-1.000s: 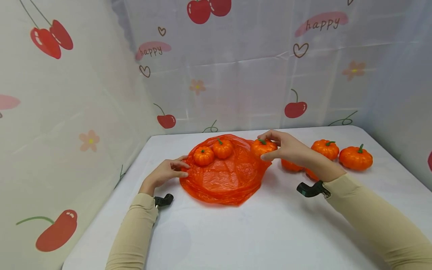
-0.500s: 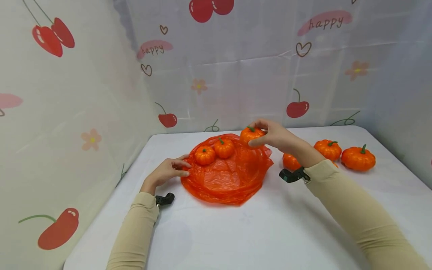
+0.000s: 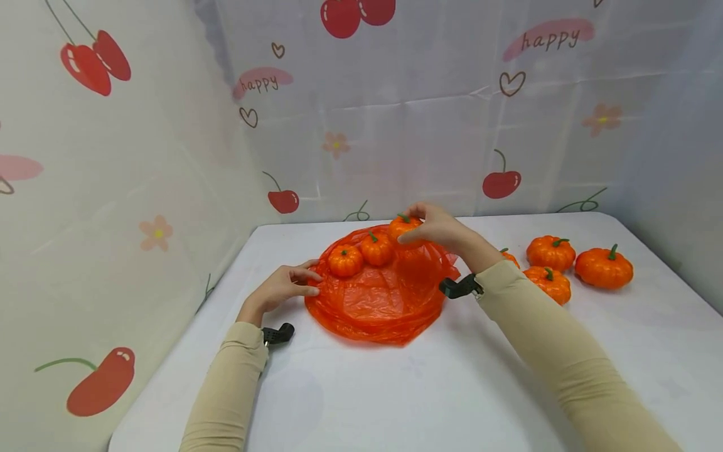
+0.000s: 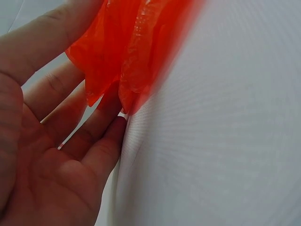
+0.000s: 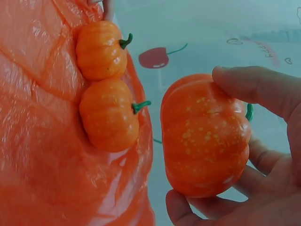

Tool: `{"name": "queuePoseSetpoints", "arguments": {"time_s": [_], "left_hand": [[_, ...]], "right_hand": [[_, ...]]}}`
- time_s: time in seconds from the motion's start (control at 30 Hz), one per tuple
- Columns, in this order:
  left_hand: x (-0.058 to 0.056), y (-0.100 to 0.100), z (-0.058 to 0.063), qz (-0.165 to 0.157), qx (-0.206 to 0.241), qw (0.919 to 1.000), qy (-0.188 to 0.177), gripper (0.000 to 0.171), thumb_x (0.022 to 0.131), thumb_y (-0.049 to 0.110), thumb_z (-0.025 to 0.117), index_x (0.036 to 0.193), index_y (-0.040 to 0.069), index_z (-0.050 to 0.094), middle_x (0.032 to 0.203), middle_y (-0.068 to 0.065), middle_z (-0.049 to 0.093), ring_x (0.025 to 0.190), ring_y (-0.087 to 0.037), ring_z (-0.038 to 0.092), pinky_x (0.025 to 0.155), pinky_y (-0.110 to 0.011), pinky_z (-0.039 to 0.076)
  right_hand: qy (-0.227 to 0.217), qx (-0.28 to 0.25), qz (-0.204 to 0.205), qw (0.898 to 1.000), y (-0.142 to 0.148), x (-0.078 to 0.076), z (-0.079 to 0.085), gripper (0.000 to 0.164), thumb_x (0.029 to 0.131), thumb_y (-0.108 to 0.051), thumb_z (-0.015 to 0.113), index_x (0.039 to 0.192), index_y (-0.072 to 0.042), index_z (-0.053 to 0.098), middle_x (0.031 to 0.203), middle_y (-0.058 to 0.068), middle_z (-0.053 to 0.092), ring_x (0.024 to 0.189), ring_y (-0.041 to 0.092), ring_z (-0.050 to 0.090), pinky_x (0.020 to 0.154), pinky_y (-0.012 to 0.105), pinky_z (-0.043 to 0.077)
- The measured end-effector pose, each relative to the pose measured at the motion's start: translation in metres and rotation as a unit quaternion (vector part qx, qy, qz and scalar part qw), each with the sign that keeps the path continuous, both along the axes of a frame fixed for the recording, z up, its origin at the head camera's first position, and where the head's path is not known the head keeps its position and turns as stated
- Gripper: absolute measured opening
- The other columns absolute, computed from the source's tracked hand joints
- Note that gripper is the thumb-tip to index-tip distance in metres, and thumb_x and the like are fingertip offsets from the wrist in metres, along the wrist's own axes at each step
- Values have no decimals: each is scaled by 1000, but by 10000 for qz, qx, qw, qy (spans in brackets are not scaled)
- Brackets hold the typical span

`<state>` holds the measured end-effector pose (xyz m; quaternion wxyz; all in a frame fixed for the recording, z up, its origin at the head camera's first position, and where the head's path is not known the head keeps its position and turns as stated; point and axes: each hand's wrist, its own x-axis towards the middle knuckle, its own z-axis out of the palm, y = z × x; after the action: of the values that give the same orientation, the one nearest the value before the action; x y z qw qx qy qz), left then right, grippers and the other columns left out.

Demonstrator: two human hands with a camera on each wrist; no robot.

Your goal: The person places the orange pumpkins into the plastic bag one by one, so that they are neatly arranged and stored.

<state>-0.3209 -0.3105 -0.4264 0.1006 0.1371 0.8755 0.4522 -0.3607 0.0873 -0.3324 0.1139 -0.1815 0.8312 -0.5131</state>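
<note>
An orange-red plastic bag [image 3: 367, 301] lies spread on the table, its rim rolled outward. Two small orange pumpkins with green stems, the left one [image 3: 346, 260] and the right one [image 3: 376, 249], sit side by side at its back left. My right hand [image 3: 437, 229] grips another pumpkin [image 5: 207, 136] between thumb and fingers, over the bag's back edge, just right of that pair. At the bag's left rim rests my left hand [image 3: 282, 285], fingers loosely extended and thumb apart. The left wrist view shows bag folds [image 4: 117, 56] against these fingers.
On the table's right side are several more pumpkins: one at the far right [image 3: 604, 268], one behind [image 3: 550, 253], one in front [image 3: 549, 285], and one mostly hidden by the right arm. Printed curtains [image 3: 395, 150] stand behind the white table [image 3: 361, 395].
My right hand has carried its pumpkin leftward, rising and then dipping slightly, to beside the two pumpkins on the bag. My left hand has stayed at the bag's rim.
</note>
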Motion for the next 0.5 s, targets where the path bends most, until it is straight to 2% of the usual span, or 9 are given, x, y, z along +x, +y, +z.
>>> {"name": "queuePoseSetpoints", "arguments": {"time_s": [0.2,0.33,0.5], "left_hand": [[-1,0,0,30,-51,10000,40,36,86,31,84,119,17,78,163,2,44,155,-29,33,119,-47,41],[-1,0,0,-3,8,10000,30,35,87,30,84,119,17,78,163,2,44,156,-29,33,119,-48,41],[0,-1,-1,-36,108,9999,2,35,87,26,84,119,14,78,163,0,44,156,-29,32,117,-48,43]], "right_hand": [[16,-132,-123,9998,-13,-5,-3,45,86,-9,80,123,-4,54,130,13,55,114,29,53,100,38,52],[150,-59,-155,9997,-14,-11,-16,47,85,-7,80,124,-3,53,131,14,54,118,31,52,106,44,49],[141,186,-217,9995,-14,-17,-31,51,84,-11,82,125,-6,52,142,14,51,124,33,52,113,49,46]]}}
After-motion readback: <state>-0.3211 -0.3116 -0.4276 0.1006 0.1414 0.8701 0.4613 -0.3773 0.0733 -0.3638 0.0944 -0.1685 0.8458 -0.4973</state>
